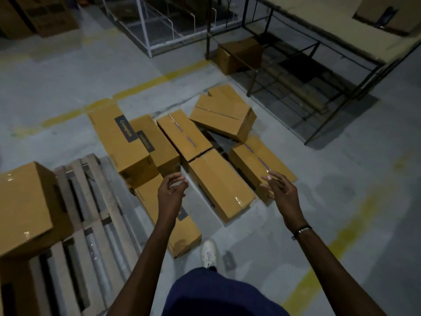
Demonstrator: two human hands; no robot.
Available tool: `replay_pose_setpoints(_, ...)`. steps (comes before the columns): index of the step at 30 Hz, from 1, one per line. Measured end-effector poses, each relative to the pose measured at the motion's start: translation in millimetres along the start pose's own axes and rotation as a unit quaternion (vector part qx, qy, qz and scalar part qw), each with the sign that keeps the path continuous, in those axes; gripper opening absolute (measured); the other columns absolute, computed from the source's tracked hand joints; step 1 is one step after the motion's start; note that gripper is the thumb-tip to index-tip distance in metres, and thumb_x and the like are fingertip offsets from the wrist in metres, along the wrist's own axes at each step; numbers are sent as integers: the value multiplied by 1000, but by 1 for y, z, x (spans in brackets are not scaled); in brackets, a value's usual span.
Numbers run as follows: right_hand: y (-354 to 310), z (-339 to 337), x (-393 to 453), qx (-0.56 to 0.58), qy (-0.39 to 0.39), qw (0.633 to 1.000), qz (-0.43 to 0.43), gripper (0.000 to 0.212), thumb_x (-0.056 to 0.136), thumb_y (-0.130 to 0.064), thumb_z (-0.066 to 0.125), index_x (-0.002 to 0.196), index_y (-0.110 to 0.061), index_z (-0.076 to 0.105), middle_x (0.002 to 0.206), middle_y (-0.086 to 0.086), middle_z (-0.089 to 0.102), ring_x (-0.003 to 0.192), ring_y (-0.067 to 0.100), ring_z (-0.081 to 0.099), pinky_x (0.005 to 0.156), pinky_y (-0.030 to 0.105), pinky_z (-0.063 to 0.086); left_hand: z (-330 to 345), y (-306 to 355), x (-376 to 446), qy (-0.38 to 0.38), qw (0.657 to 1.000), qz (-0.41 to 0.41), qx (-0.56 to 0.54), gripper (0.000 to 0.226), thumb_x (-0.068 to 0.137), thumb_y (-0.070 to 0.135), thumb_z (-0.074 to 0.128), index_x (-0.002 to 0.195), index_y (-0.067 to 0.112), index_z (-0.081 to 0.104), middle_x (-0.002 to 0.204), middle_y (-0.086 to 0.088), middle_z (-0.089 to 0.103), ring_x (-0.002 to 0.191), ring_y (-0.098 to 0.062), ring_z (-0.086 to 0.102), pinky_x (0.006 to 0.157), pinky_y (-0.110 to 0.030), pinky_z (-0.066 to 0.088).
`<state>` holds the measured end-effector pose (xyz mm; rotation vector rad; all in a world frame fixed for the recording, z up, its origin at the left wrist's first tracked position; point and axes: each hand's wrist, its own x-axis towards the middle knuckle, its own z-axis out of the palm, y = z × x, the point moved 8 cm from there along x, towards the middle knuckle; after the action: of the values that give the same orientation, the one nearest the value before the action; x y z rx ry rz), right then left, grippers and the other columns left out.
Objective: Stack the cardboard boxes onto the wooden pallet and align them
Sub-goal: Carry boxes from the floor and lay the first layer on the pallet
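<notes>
Cardboard boxes, brown and taped (222,183), lie scattered on the grey concrete floor (319,201) at twelve o'clock from the person. One large brown cardboard box (25,206) sits on the slatted wooden pallet (91,201) at nine o'clock. Left hand (170,190) and right hand (281,190) reach out above the boxes, fingers loosely spread, gripping nothing.
</notes>
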<state>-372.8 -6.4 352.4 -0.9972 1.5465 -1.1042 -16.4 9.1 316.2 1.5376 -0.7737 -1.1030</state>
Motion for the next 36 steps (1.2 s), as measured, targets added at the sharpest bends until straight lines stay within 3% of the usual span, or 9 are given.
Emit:
replay_pose_setpoints(3,-1,-2,45,-4,-11,1000,20,39,99,-31,70,135,-15,66,116,0,79,105,17,77,75,18,58,27,-3,29,6,1000,-5,6,26,101,23,69,126,16,65,120,0,70,104,-17,70,75,-32,55)
replay_pose_setpoints(7,6,-7,94,-6,-26,998,52,42,99,-33,70,137,-15,65,120,3,77,106,18,77,73,17,57,55,-12,52,20,999,-33,9,29,101,24,69,128,15,64,122,-1,70,104,-17,71,71,-27,53)
replay_pose_setpoints(16,23,-13,225,-60,-120,987,88,40,100,-31,70,136,-15,66,120,6,77,106,19,77,83,29,60,108,-43,92,92,992,-83,26,26,98,19,71,122,9,65,116,-10,71,104,-31,70,74,-37,56)
replay_pose_setpoints(19,31,-15,271,-95,-184,974,90,38,100,-32,71,134,-18,66,121,5,77,109,20,76,91,36,60,130,-47,99,136,985,-94,45,38,88,34,72,121,14,66,115,-2,72,98,-23,72,73,-36,57)
replay_pose_setpoints(23,41,-12,334,-139,-262,950,98,40,100,-35,71,137,-19,65,122,4,76,112,21,74,90,36,59,164,-61,108,177,976,-109,67,26,96,27,71,120,18,65,115,-2,70,96,-17,70,79,-38,57)
replay_pose_setpoints(27,69,0,377,-191,-325,920,108,40,102,-31,69,139,-17,62,127,5,71,110,14,73,85,30,59,192,-98,122,211,960,-173,61,45,86,42,71,122,16,63,115,-7,71,103,-21,70,80,-35,56)
replay_pose_setpoints(29,92,11,396,-207,-350,906,117,44,103,-32,68,143,-17,60,132,4,69,107,5,71,90,35,59,202,-128,134,222,952,-201,62,48,83,47,72,119,17,62,115,-8,71,106,-24,69,82,-39,57)
replay_pose_setpoints(32,139,23,424,-225,-353,897,139,50,103,-34,68,148,-17,55,142,5,64,120,14,66,98,42,57,212,-179,153,208,945,-243,70,39,90,38,77,117,17,59,119,-10,65,113,-32,65,91,-47,56)
replay_pose_setpoints(36,224,38,463,-247,-327,898,161,58,100,-42,70,152,-22,52,152,2,57,136,20,56,111,48,50,213,-261,182,200,933,-279,103,52,93,41,77,133,12,60,127,-6,65,104,-18,64,79,-26,49)
